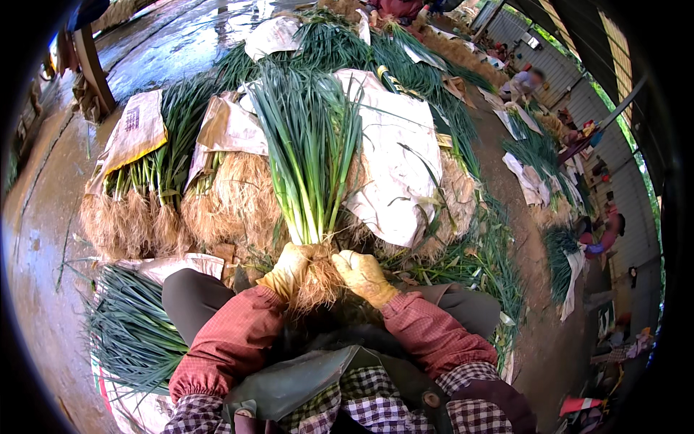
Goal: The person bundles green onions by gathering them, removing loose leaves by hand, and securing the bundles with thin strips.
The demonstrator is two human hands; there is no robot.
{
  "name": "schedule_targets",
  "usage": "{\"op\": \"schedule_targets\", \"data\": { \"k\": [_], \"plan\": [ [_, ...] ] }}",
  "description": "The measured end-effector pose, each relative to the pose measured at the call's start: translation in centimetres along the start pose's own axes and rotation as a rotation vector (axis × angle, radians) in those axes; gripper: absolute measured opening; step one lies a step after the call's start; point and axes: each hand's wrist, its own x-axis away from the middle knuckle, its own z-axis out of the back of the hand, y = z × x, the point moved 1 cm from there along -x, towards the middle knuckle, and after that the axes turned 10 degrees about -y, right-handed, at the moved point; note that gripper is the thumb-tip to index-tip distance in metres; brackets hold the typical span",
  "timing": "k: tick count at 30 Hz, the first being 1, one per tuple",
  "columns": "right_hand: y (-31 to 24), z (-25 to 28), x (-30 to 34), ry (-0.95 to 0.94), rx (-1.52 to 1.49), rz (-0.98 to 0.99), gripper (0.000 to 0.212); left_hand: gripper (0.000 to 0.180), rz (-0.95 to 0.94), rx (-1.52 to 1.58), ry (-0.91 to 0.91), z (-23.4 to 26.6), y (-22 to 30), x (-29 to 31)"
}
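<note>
A bunch of green onions (311,166) stands in front of me, its long green leaves fanning away and its pale stems and tan roots (319,281) toward me. My left hand (290,269), in a pale yellow glove, is closed around the base of the bunch, just above the roots. My right hand (363,276), gloved alike, is at the right side of the root end with its fingers curled in. Whatever lies between those fingers is too small to make out. Roots hang down between the two hands, over my lap.
Rooted bundles (235,188) lie ahead, partly under white sacks (397,159). More green onions (134,325) rest on a sack by my left knee. Loose leaves (477,267) litter the ground at right. A wooden post (94,65) stands far left; other people (522,85) sit at far right.
</note>
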Motion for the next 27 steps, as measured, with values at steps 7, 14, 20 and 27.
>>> {"op": "schedule_targets", "data": {
  "k": [7, 14, 20, 27],
  "plan": [
    [5.6, 1.5, -7.9, -0.244, -0.137, -0.064, 0.038, 0.022, -0.114, -0.299, 0.101, -2.0, -1.3, -0.7],
    [0.1, 1.8, -6.9, -0.506, -0.615, -0.021, 0.020, 0.019, -0.159, -0.212, 0.077, -1.0, 0.2, 1.3],
    [-0.7, 5.8, -4.7, -0.624, -1.732, 0.231, 0.011, 0.020, -0.032, 0.228, -0.031, -0.9, 1.7, 1.9],
    [-0.4, 10.1, -5.4, -0.175, -0.973, -0.115, 0.033, 0.028, -0.134, 0.092, -0.197, -2.7, 2.1, 1.6]
  ]
}}
